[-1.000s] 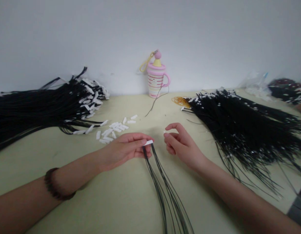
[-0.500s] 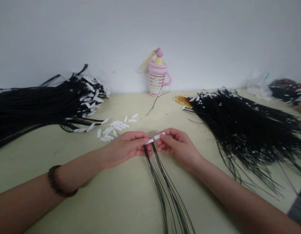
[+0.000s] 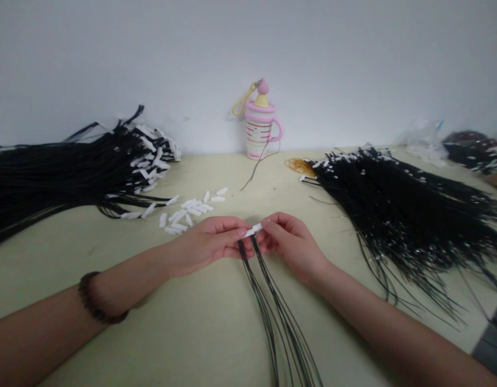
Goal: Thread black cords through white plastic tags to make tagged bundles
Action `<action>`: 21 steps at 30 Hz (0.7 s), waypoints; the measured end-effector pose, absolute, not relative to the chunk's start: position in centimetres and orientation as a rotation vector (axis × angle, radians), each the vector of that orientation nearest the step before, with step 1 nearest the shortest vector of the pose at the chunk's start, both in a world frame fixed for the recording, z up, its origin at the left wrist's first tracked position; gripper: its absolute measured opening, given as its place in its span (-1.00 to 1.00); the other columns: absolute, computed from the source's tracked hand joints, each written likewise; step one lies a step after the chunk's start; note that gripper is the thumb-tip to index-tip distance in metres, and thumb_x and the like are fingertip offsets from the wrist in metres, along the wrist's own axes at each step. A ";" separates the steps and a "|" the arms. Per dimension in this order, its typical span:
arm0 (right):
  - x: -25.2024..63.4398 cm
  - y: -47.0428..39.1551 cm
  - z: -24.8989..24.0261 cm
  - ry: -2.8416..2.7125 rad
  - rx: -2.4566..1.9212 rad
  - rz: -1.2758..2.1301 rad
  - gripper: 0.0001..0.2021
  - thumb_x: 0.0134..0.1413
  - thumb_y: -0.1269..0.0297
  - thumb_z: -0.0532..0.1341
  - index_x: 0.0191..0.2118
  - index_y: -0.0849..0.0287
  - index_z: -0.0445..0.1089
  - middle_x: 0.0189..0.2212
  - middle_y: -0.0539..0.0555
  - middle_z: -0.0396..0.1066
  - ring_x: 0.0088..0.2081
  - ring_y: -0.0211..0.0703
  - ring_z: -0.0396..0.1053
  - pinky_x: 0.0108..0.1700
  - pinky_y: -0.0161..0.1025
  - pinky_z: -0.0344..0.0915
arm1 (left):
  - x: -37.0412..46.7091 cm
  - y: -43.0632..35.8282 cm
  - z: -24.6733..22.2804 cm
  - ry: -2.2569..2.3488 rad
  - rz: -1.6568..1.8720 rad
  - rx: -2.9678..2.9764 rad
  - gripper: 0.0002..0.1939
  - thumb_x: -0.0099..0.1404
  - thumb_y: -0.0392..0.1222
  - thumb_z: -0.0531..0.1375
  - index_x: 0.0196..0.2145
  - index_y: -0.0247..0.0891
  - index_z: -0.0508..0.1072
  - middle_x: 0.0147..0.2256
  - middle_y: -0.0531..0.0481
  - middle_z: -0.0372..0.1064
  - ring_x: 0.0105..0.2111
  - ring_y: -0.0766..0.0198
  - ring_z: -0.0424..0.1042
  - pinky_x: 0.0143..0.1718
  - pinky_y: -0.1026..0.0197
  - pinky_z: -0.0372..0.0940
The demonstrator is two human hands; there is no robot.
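Near the middle of the table, my left hand [image 3: 222,238] pinches a white connector [image 3: 249,233] at the end of a black wire harness [image 3: 268,295]. Its thin wires hang in two groups towards me. Between the thumb and fingers of my right hand [image 3: 288,242] is a small white plastic piece [image 3: 257,228]. That piece meets the right end of the connector; whether it overlaps it I cannot tell. Fingertips hide part of both. Several loose white pieces [image 3: 195,207] lie on the table just beyond my left hand.
At the left lies a large pile of black wire harnesses [image 3: 63,172] with white ends. Another pile [image 3: 409,204] spreads at the right, by yellow bands [image 3: 299,165]. A pink striped cup [image 3: 258,129] stands against the wall. A clear plastic bag [image 3: 425,142] lies at the back right.
My right hand has moved slightly left, bringing its white piece from just apart to against the connector. My left hand has hardly moved.
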State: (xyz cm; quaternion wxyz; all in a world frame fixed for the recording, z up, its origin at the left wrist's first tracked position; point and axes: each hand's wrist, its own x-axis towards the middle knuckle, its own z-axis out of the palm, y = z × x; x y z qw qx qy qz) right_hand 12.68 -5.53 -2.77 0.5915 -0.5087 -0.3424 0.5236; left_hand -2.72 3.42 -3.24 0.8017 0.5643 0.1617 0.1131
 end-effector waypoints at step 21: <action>12.3 -6.2 -2.9 -0.965 -1.149 1.191 -0.78 -0.10 0.22 0.28 -0.40 0.23 0.26 -0.60 -0.08 0.32 -0.60 -0.40 0.25 -0.51 -0.39 0.19 | -2.9 3.3 -3.4 0.415 0.262 1.250 -0.85 0.26 -0.20 0.09 -0.37 -0.35 0.37 -0.44 -0.03 0.40 -0.41 0.31 0.39 -0.29 0.20 0.23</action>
